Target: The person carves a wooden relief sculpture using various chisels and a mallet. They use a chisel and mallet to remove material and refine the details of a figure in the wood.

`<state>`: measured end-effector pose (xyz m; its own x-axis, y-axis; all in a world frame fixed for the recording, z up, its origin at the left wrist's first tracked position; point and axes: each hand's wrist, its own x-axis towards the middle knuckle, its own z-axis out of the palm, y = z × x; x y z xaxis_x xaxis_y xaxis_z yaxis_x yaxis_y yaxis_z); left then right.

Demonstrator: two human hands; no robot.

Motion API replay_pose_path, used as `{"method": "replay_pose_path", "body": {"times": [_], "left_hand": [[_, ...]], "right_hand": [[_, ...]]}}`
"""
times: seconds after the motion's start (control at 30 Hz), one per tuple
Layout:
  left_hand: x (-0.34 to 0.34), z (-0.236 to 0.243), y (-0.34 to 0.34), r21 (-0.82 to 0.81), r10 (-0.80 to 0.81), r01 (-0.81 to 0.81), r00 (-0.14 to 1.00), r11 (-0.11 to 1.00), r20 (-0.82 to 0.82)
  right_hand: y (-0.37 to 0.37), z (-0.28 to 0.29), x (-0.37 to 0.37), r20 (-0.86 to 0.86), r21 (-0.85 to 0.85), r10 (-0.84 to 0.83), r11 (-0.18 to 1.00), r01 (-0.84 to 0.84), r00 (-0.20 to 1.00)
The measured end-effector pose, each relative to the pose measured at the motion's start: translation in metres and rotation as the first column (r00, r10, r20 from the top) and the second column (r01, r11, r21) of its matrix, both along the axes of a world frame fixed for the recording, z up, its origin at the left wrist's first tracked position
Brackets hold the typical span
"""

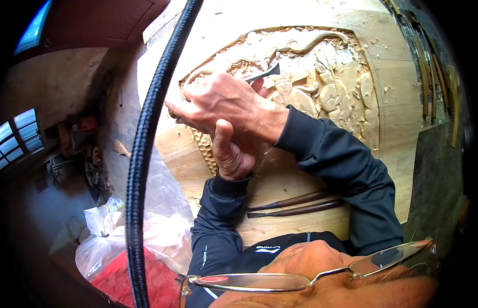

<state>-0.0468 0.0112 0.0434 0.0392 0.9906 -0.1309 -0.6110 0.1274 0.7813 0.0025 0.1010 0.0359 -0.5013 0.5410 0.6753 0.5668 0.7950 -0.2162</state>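
Observation:
My right hand is closed around a carving chisel, crossing over my left hand. The chisel's dark, flared blade points right, over a wooden relief panel with carved figures; its handle is hidden in my grip. Below the right wrist, the left thumb stands up. Most of the left fingers are hidden behind the right hand, though fingertips show beside the chisel's shaft. Whether the blade touches the wood is unclear. Two more chisels with dark brown handles lie side by side on the plain wood close to my body.
Wood shavings litter the carved recess. More long-handled tools lie in a row beyond the panel's right edge. A black braided cable runs down the view's left part. Clear plastic bags and red material sit at lower left.

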Motion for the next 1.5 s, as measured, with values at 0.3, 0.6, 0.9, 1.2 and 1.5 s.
{"method": "replay_pose_path", "body": {"times": [0.3,0.6,0.9,1.2,1.5], "left_hand": [[-0.012,-0.029,-0.011,0.100,-0.066,0.078,0.991,0.992,-0.118],[0.005,-0.020,-0.010,0.075,0.080,-0.068,0.983,0.995,-0.166],[0.004,-0.022,-0.006,0.035,0.045,-0.041,0.989,0.999,-0.139],[0.004,-0.021,-0.004,-0.006,0.018,-0.019,0.996,1.000,-0.089],[0.003,-0.015,-0.007,0.016,-0.012,0.014,0.990,1.000,-0.142]], "right_hand": [[-0.001,0.009,-0.005,-0.118,-0.087,-0.110,0.991,0.100,0.987],[0.002,0.002,-0.006,-0.186,-0.158,-0.003,0.987,-0.026,0.983],[0.005,0.001,-0.001,-0.330,-0.165,0.013,0.984,-0.071,0.944],[0.007,-0.005,0.002,-0.299,-0.179,0.010,0.982,-0.066,0.954],[0.004,0.002,0.002,-0.332,-0.126,0.002,0.991,-0.047,0.943]]}}
